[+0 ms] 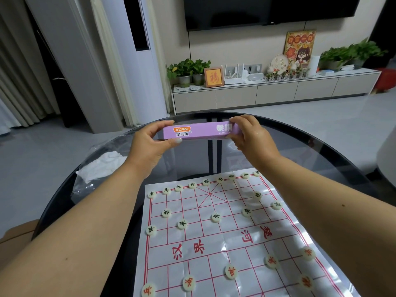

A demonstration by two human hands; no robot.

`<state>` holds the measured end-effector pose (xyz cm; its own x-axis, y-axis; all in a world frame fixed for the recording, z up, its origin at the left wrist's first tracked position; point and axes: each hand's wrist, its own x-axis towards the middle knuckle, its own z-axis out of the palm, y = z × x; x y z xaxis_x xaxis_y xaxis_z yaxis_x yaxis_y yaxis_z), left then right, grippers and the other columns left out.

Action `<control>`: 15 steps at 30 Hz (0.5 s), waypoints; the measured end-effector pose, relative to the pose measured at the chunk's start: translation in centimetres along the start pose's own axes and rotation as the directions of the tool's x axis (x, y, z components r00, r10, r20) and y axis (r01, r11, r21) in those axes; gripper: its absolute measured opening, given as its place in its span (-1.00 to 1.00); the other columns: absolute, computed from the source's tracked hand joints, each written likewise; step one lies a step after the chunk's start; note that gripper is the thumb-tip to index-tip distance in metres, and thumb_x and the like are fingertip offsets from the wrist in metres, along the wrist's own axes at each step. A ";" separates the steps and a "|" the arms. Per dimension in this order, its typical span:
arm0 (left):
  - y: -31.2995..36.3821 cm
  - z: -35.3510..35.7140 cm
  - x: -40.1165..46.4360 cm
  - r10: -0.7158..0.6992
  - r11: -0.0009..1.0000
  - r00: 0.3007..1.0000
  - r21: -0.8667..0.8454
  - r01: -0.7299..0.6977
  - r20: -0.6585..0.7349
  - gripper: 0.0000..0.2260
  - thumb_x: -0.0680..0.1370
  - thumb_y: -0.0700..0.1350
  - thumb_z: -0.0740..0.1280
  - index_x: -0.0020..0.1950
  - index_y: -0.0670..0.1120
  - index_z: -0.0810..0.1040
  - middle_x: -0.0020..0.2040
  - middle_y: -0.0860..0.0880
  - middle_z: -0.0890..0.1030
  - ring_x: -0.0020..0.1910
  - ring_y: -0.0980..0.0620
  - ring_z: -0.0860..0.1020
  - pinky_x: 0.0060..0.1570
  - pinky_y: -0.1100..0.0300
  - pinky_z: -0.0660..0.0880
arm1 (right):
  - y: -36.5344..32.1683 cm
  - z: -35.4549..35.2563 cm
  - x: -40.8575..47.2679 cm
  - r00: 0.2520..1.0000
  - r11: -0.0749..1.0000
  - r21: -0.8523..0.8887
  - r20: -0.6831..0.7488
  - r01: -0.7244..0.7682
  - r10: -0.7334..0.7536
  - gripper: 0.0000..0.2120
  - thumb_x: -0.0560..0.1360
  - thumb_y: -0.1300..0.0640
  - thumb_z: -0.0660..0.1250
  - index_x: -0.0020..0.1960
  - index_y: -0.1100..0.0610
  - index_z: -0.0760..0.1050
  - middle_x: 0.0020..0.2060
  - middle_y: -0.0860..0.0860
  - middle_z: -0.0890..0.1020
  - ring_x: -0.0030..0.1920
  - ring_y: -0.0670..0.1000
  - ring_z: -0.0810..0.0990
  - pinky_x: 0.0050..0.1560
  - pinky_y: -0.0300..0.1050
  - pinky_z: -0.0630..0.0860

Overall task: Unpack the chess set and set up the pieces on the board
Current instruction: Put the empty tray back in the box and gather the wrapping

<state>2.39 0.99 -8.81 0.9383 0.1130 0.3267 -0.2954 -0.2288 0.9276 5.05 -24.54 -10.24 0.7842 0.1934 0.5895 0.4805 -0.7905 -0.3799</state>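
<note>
A long purple chess-set box is held level above the far side of the round glass table. My left hand grips its left end and my right hand grips its right end. Nearer to me lies the white paper board with red grid lines. Several pale round pieces with black characters stand on its far half. Several with red characters stand on the near half.
Crumpled clear plastic wrapping lies on the table's left part. Beyond the table stand a low TV cabinet with potted plants and ornaments, a wall-mounted TV, and a tall white air conditioner.
</note>
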 end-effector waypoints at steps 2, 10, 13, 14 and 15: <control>-0.1 -0.1 -0.1 -0.015 1.000 1.000 -0.014 0.015 0.013 -0.56 0.34 -0.08 0.52 0.20 -0.05 0.60 0.11 0.00 0.65 0.10 0.14 0.61 0.12 0.06 0.57 | 0.1 0.0 0.1 1.000 0.998 0.057 -0.004 -0.017 0.017 -0.60 0.50 0.10 0.36 0.31 0.13 0.42 0.27 0.06 0.45 0.06 0.07 0.55 0.00 -0.13 0.59; -0.5 0.1 -0.1 -0.023 1.000 1.000 0.015 0.024 -0.018 -0.66 0.38 -0.14 0.51 0.14 -0.06 0.62 0.09 -0.01 0.65 0.14 -0.02 0.60 0.03 0.05 0.61 | -0.4 0.5 0.8 0.972 0.913 0.347 -0.017 -0.214 0.234 -0.78 0.49 0.12 0.40 0.12 0.04 0.52 0.12 -0.03 0.50 -0.25 0.00 0.65 -0.21 -0.26 0.60; -0.5 0.2 -0.2 -0.030 0.999 0.999 0.029 0.030 -0.017 -0.71 0.43 -0.19 0.48 0.14 -0.08 0.61 0.08 0.00 0.65 0.09 0.00 0.62 -0.04 0.13 0.62 | -0.7 0.7 1.1 0.938 0.858 0.393 0.033 -0.330 0.346 -0.82 0.48 0.13 0.41 0.06 -0.02 0.51 0.01 0.02 0.59 -0.29 -0.04 0.67 -0.32 -0.33 0.54; -0.4 0.3 -0.2 -0.025 0.999 1.000 0.030 0.026 -0.016 -0.72 0.44 -0.21 0.47 0.14 -0.09 0.61 0.07 0.00 0.65 0.07 0.01 0.63 -0.07 0.16 0.62 | -0.8 0.7 1.2 0.920 0.832 0.411 0.048 -0.373 0.389 -0.83 0.48 0.13 0.41 0.02 -0.06 0.50 -0.03 0.04 0.62 -0.31 -0.05 0.67 -0.29 -0.24 0.58; -0.4 0.4 -0.2 -0.021 0.999 1.000 0.030 0.022 -0.018 -0.74 0.45 -0.22 0.46 0.13 -0.10 0.61 0.07 0.01 0.64 0.04 0.04 0.64 -0.09 0.18 0.62 | -0.9 0.8 1.2 0.903 0.805 0.434 0.052 -0.406 0.427 -0.83 0.48 0.15 0.41 -0.02 -0.08 0.50 -0.06 0.04 0.63 -0.33 -0.05 0.68 -0.24 -0.15 0.61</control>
<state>2.35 0.66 -9.35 0.9411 0.1348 0.3102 -0.2695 -0.2554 0.9285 5.84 -23.13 -9.75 0.9336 -0.1328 0.3327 0.2385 -0.4625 -0.8539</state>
